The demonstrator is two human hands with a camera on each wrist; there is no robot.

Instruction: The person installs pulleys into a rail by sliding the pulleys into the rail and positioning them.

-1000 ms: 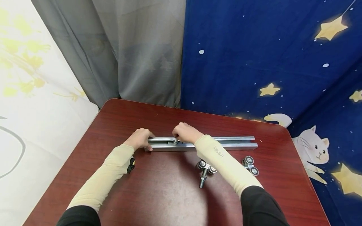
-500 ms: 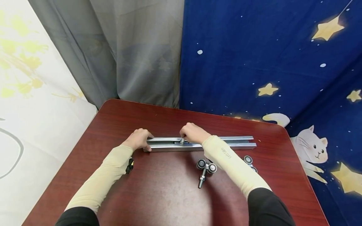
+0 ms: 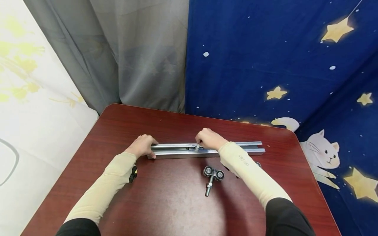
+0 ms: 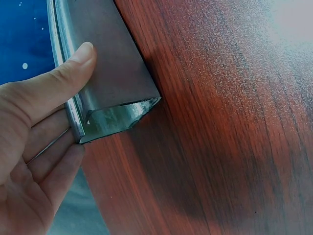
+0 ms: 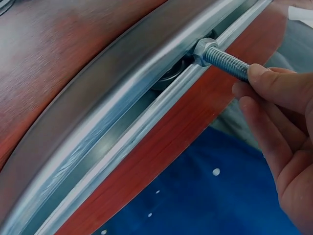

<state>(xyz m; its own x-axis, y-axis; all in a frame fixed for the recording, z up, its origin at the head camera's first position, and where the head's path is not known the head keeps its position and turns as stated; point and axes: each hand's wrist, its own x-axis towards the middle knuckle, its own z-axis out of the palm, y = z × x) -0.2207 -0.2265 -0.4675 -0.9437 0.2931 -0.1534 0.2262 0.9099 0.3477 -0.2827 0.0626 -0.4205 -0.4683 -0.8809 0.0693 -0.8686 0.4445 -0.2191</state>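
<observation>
A long metal track [image 3: 174, 154] lies across the table with its slot facing up. My left hand [image 3: 143, 146] grips its left end; in the left wrist view the thumb [image 4: 73, 68] presses the outer wall beside the open end. Inside the track sits a roller trolley, whose dark wheel [image 5: 170, 78] shows through the slot in the right wrist view. Its threaded bolt [image 5: 227, 62], with a hex nut [image 5: 203, 50] at the base, sticks up out of the slot. Thumb and fingers of my right hand [image 3: 211, 139] pinch the bolt's free end.
A second roller trolley [image 3: 213, 174] lies on the table in front of the track, bolt towards me. Another trolley's wheel [image 3: 258, 164] peeks out behind the right sleeve [image 3: 251, 173]. Curtains [image 3: 230, 65] hang past the back edge of the reddish-brown table [image 3: 165, 196].
My right hand has moved right along the track, and the pinched trolley has slid with it. The left hand keeps its grip on the track's end. The right sleeve now covers most of the far trolley.
</observation>
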